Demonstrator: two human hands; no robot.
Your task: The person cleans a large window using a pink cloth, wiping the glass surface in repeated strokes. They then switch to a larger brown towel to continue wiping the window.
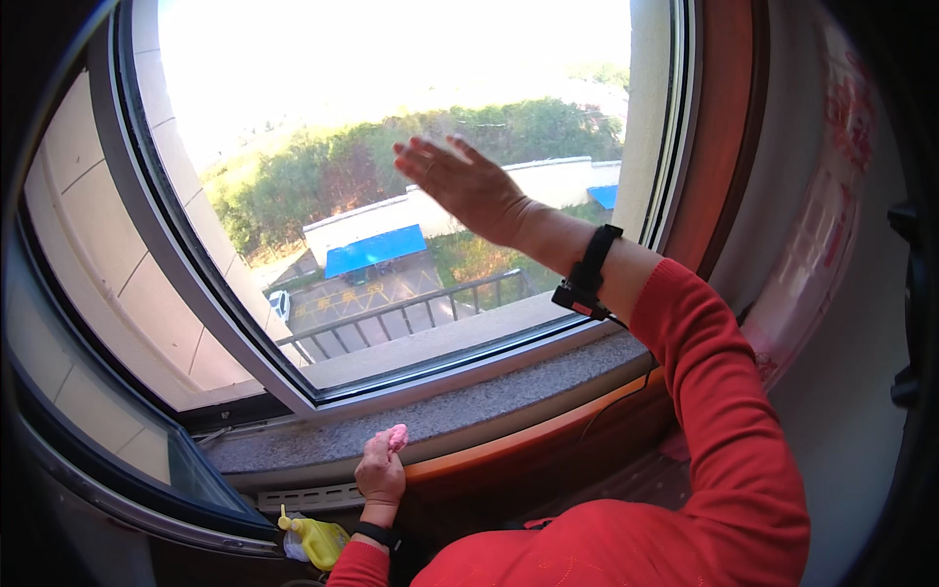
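My left hand [380,475] is closed around a crumpled pink cloth [397,438] at the front edge of the speckled stone windowsill [469,414]. My right hand [466,187] is raised before the window pane [352,183], its fingers stretched out and slightly blurred, with nothing seen in it. Whether it touches the glass, I cannot tell. Both wrists carry black straps, the right one with a small black box [579,301]. Below my left hand stands a yellow plastic bottle [323,541] with a yellow spout.
An opened window sash [213,506] juts in at the lower left. A wooden ledge [528,433] runs below the sill, and a thin black cable hangs from my right wrist. Pinkish translucent plastic [807,271] hangs at the right. Outside are a metal railing [411,315] and trees.
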